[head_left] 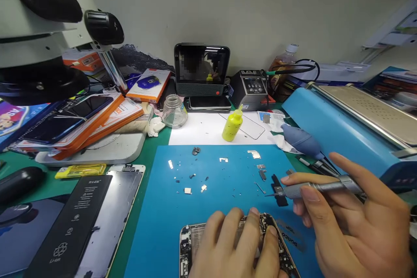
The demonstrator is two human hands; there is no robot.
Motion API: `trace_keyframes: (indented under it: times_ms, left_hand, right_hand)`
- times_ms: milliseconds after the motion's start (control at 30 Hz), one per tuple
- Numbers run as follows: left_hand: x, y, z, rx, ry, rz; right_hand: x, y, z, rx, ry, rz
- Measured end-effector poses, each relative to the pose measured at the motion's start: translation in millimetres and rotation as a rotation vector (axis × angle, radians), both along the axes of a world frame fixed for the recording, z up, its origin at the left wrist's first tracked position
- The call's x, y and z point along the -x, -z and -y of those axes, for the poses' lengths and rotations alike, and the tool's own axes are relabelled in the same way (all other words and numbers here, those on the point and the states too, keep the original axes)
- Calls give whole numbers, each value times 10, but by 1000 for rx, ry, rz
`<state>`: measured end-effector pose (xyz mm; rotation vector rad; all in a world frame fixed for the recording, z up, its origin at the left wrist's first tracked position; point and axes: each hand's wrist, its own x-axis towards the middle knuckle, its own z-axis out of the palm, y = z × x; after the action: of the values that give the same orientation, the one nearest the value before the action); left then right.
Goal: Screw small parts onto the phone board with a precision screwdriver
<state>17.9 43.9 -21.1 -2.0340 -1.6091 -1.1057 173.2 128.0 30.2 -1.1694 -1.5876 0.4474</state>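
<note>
Looks half-stripped: flat black battery and tiny silver metal brackets are out, black circuitry is still in the open metal-rimmed phone by the green worktop's near edge, left fingers draped over it (can't tell if gripping), right fingers grasping a silver metal screwdriver.

The slim tool I hold is silver-grey. My mat is plain blue, the counter green, the squeeze bottle yellow with dark specks, the battery black with pale print.

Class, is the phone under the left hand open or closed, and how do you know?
Open: the phone has inner parts showing on both sides of the left hand.
</note>
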Motion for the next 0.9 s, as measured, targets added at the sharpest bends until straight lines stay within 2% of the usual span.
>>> trace_keyframes:
  times_ms: [433, 667, 900]
  left_hand:
    - [-14, -10, -30, -34, 22, 38]
    - [-27, 33, -17, -55, 28, 31]
    - [82, 54, 17, -12, 115, -16]
  right_hand:
    - [37, -28, 17, -52, 69, -25]
    - [15, 17, 70, -104, -8, -17]
    - [47, -3, 116, -99, -57, -30]
